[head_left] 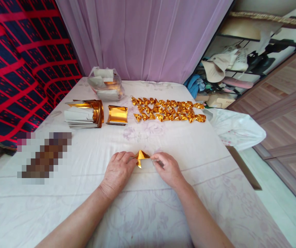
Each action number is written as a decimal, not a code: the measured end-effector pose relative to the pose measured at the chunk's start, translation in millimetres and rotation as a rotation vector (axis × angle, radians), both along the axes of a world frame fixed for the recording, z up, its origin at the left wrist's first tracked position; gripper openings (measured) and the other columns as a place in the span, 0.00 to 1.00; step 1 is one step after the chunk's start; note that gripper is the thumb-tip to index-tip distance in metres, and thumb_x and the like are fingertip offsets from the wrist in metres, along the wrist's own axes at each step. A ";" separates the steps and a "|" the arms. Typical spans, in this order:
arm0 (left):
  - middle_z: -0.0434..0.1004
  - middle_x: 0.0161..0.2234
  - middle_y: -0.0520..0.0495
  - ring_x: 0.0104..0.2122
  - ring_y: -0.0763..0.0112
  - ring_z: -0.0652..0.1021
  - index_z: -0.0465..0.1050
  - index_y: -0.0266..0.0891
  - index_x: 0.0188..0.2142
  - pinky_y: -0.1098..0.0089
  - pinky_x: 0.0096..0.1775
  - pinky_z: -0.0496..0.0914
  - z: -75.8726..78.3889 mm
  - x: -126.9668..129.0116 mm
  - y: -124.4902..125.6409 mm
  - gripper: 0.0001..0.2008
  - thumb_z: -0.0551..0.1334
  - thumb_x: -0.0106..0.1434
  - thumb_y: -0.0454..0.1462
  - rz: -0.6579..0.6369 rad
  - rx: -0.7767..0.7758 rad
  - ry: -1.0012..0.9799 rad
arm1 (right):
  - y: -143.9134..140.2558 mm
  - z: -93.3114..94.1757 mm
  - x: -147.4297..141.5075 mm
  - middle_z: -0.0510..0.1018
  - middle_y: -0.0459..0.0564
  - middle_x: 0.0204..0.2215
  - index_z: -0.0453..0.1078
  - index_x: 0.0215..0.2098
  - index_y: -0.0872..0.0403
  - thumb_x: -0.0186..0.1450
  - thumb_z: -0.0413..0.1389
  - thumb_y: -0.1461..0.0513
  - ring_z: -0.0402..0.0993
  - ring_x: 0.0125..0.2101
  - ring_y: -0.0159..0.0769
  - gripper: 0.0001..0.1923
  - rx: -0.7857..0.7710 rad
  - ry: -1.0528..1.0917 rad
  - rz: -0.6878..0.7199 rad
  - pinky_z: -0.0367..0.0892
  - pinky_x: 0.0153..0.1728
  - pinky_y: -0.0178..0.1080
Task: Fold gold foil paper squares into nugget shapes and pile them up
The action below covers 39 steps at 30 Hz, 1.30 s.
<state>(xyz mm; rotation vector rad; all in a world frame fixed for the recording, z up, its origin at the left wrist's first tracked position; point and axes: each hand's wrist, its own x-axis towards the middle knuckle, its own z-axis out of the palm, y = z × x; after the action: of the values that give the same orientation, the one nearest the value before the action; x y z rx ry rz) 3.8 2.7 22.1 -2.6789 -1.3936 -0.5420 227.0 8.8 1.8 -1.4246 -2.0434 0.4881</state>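
Note:
A partly folded sheet of gold foil paper (141, 155) lies low over the cloth between my hands, with a peak at its top and a pointed flap hanging below. My left hand (120, 169) grips its left end, fingers bent over it. With thumb and forefinger, my right hand (166, 168) pinches the right end. Beyond the hands, rows of folded gold foil pieces (170, 110) stand at the back right. A small pile of flat gold sheets (117, 114) lies left of them, beside a thicker stack of paper sheets (81, 115).
A clear plastic bag (105, 84) with more paper stands at the back of the cloth-covered table (91, 210). A blurred-out patch (44, 158) covers something at the left. Off the right edge are a white bag (238, 127) and shelves with a cap (215, 67). A purple curtain (145, 38) hangs behind.

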 end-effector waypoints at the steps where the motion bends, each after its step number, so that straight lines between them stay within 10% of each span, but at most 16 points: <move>1: 0.76 0.43 0.47 0.41 0.61 0.74 0.76 0.42 0.42 0.61 0.42 0.69 -0.1 -0.4 0.3 0.09 0.62 0.63 0.31 0.004 -0.003 0.001 | -0.1 0.0 -0.4 0.79 0.45 0.33 0.72 0.36 0.51 0.58 0.53 0.71 0.75 0.33 0.33 0.12 -0.005 -0.005 0.007 0.66 0.36 0.36; 39: 0.76 0.49 0.46 0.46 0.62 0.77 0.75 0.42 0.42 0.55 0.52 0.64 -5.5 5.2 -2.1 0.07 0.61 0.66 0.39 -0.031 -0.145 -0.086 | -5.3 -1.8 -9.6 0.77 0.49 0.37 0.76 0.42 0.50 0.60 0.55 0.70 0.72 0.38 0.37 0.15 0.101 -0.071 0.218 0.68 0.41 0.40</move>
<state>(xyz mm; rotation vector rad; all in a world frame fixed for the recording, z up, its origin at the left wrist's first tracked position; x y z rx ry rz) 9.0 0.6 16.6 -2.8264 -1.4688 -0.5879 217.5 3.6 0.0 -1.1826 -2.2597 0.4219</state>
